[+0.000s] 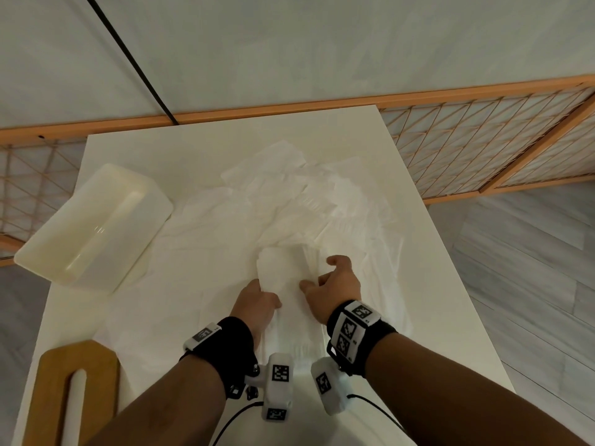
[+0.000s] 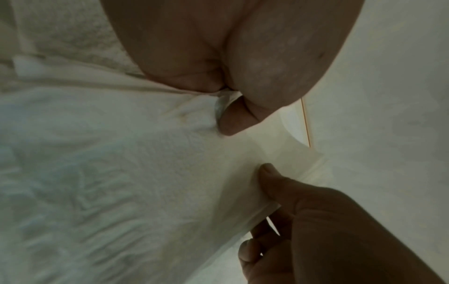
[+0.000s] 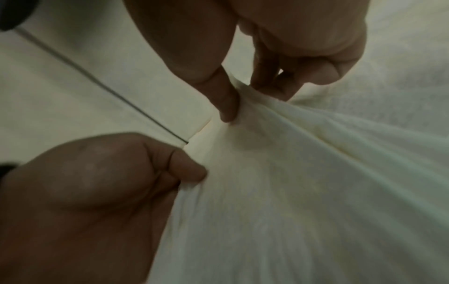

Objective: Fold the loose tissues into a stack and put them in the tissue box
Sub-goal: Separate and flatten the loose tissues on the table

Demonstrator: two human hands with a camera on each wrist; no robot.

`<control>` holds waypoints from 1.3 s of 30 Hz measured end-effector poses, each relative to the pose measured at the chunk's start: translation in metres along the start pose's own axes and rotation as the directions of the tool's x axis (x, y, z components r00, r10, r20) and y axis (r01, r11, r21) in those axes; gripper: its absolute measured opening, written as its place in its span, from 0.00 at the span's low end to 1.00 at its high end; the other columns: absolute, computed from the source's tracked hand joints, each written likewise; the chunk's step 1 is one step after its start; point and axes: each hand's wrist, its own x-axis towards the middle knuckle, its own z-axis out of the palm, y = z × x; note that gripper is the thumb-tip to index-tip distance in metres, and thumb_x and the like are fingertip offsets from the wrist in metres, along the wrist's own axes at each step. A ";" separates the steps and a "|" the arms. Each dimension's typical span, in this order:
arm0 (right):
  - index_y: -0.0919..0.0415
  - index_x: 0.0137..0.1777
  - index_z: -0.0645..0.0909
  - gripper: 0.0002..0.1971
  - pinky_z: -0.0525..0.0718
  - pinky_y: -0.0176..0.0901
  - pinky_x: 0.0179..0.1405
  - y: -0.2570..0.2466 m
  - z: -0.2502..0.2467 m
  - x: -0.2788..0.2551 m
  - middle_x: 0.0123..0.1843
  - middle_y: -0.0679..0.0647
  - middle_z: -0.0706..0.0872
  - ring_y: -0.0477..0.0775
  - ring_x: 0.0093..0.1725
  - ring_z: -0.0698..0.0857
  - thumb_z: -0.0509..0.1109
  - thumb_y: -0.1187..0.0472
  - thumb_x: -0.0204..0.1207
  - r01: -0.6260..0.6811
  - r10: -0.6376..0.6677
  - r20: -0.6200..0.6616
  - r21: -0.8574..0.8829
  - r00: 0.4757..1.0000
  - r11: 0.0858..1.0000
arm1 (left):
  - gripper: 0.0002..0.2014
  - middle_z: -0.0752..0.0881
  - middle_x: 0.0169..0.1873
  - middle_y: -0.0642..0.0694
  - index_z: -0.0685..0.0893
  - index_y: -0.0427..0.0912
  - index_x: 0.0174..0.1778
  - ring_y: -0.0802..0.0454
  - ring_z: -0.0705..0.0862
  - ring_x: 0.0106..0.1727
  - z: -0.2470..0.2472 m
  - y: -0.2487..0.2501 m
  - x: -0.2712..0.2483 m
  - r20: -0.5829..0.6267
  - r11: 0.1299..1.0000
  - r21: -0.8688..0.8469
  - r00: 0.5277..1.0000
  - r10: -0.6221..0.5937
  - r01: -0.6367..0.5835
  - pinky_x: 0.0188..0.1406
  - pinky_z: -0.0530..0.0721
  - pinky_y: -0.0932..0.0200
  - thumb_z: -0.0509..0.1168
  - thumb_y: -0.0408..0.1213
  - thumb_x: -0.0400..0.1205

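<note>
A person's left hand [image 1: 257,305] and right hand [image 1: 335,286] are pinching opposite edges of a white, partly folded paper tissue [image 1: 283,275], holding it just above a rumpled spread of loose white tissues [image 1: 289,194] that is covering the middle of a white rectangular table [image 1: 434,284]. The wrist views are showing thumb and fingers of each hand closed on the sheet's edge. An open cream plastic tissue box [image 1: 93,223] is lying tilted at the table's left edge. A tan wooden lid with a slot [image 1: 75,394] is resting at the near left corner.
</note>
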 end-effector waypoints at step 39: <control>0.54 0.70 0.80 0.23 0.89 0.33 0.45 -0.048 -0.016 -0.011 0.55 0.44 0.90 0.44 0.53 0.91 0.77 0.66 0.76 0.453 -0.487 0.112 0.236 0.866 0.860 | 0.18 0.94 0.49 0.43 0.90 0.42 0.58 0.43 0.92 0.53 -0.017 0.058 -0.038 -0.022 0.832 -0.096 0.837 0.546 -0.546 0.56 0.90 0.34 0.71 0.38 0.72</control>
